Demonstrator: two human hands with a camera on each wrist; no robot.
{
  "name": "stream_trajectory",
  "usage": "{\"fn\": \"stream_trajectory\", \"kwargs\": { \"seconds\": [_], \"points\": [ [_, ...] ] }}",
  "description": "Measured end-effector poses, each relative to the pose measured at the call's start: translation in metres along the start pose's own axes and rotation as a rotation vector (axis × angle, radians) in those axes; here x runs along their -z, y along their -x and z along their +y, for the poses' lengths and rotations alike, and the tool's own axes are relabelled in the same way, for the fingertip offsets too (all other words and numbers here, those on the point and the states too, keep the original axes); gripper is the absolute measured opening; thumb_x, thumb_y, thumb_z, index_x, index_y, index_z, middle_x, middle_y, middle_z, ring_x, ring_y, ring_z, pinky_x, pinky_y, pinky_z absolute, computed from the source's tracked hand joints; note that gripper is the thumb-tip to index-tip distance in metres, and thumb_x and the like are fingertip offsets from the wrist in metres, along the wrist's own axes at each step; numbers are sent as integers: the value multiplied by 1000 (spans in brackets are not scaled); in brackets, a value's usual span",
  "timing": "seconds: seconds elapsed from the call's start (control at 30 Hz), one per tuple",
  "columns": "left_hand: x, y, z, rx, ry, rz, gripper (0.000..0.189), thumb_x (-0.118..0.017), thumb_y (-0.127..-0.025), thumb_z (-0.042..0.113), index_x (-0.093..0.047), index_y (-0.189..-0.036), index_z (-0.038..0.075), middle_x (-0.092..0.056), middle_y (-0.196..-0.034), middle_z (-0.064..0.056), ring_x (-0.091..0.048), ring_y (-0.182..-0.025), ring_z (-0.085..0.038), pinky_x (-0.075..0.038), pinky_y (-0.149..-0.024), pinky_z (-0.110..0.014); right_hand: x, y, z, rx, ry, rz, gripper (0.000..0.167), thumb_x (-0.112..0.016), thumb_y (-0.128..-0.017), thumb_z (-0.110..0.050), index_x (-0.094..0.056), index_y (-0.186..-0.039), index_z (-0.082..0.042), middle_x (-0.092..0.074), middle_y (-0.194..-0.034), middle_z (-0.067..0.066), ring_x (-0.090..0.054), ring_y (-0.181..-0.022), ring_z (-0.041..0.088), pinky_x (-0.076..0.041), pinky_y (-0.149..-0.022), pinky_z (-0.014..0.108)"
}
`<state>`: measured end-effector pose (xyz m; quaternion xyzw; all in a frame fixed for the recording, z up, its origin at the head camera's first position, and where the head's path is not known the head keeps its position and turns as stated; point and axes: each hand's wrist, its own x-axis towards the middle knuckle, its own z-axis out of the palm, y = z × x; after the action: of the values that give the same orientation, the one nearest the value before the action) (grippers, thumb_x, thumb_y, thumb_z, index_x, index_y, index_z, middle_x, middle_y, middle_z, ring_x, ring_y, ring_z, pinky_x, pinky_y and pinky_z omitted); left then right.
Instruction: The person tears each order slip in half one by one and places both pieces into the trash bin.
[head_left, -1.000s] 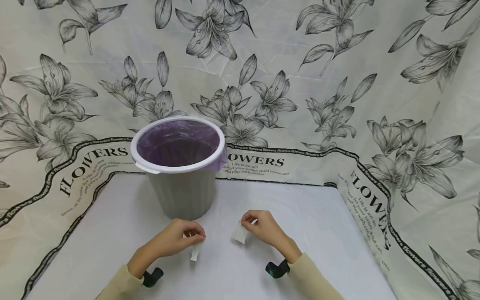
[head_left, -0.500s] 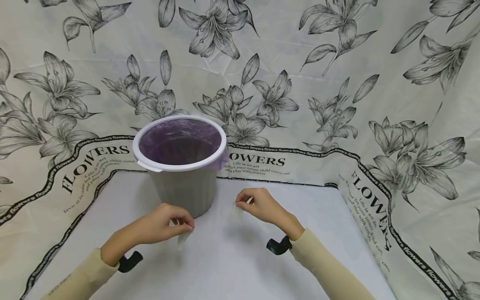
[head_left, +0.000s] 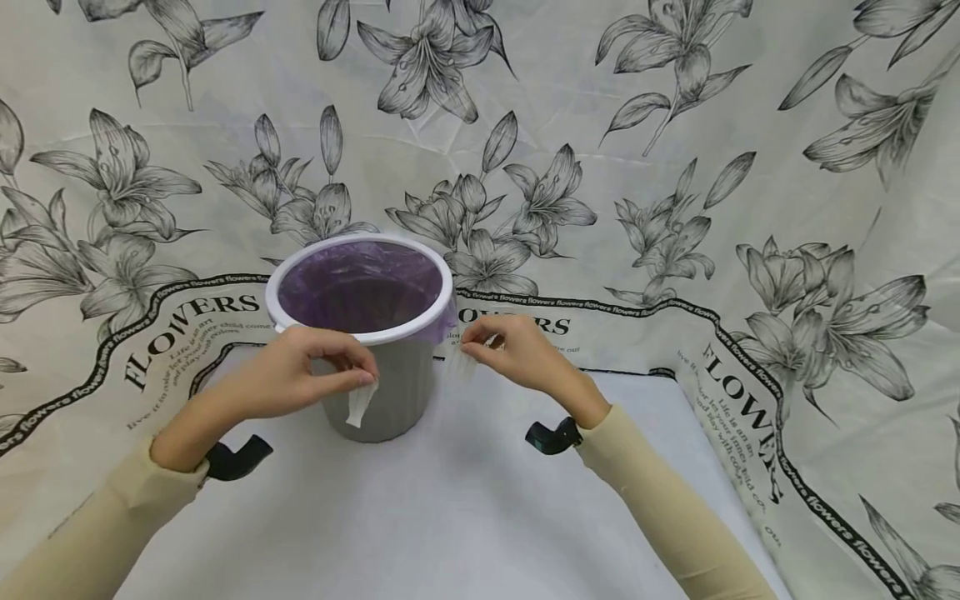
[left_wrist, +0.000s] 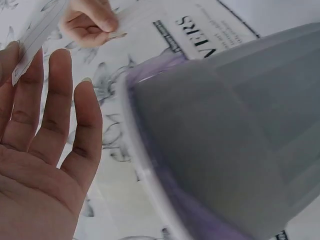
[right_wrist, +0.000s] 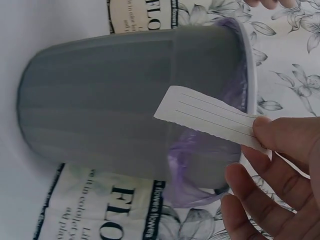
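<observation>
Between thumb and fingertips, my left hand (head_left: 303,371) pinches a narrow white paper strip (head_left: 362,404) that hangs down in front of the bin. My right hand (head_left: 517,352) pinches another piece of paper (right_wrist: 207,115), lined and with a torn edge, just right of the bin. The grey trash bin (head_left: 382,387) stands upright, with a white rim (head_left: 360,337) and a purple liner bag (head_left: 360,275) inside. Both hands are near rim height, outside the opening. In the left wrist view, the left hand's strip (left_wrist: 37,35) shows printed lines.
The bin stands on a white tabletop (head_left: 450,517) toward the back left. Behind and around the table hangs a cloth (head_left: 675,108) printed with flowers. A black wrist device (head_left: 238,458) sits on the left wrist, and another black device (head_left: 553,436) on the right.
Both hands have risen from low over the table to near the bin's rim, each still pinching its paper. The left hand also moved leftward. The bin has stayed in place.
</observation>
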<state>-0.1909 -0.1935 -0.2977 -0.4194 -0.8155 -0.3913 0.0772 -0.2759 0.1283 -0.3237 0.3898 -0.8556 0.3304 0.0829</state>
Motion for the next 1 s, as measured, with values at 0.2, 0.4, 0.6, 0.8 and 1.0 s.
{"fn": "stream_trajectory", "kwargs": {
  "seconds": [0.2,0.4,0.6,0.8,1.0],
  "points": [
    [20,-16,12,-51,-86,31,19,-77,-91,3,-75,-100,20,-74,-89,10,-67,-79,-5,-57,-73,-22,4,-22,-14,51,-21,51,6,-73,-97,-16,-76,-99,-12,-76,-92,0,-69,-84,10,-59,-75,31],
    [36,-25,13,-47,-194,98,20,-79,-89,2,-76,-99,18,-73,-86,12,-65,-74,-4,-55,-69,-21,7,-44,-28,65,-64,65,7,-72,-98,-16,-77,-100,-11,-76,-93,1,-69,-85,10,-59,-76,29],
    [47,-26,1,12,-271,170,15,-78,-91,6,-77,-99,18,-75,-89,6,-66,-73,-7,-53,-71,-16,13,-64,-36,41,-90,70,8,-72,-98,-14,-76,-101,-8,-76,-96,4,-70,-87,13,-59,-78,26],
    [54,-28,-9,84,-336,234,12,-76,-94,9,-78,-103,17,-75,-96,5,-63,-81,0,-51,-75,-12,12,-77,-37,-11,-87,99,11,-72,-98,-19,-76,-104,-11,-76,-100,3,-69,-91,13,-59,-80,24],
    [57,-35,-18,138,-337,300,10,-74,-96,12,-78,-105,13,-76,-97,-2,-63,-83,1,-50,-73,-10,2,-88,-35,-8,-133,149,12,-72,-98,-21,-76,-104,-11,-76,-98,3,-69,-89,13,-56,-78,26]
  ]
}}
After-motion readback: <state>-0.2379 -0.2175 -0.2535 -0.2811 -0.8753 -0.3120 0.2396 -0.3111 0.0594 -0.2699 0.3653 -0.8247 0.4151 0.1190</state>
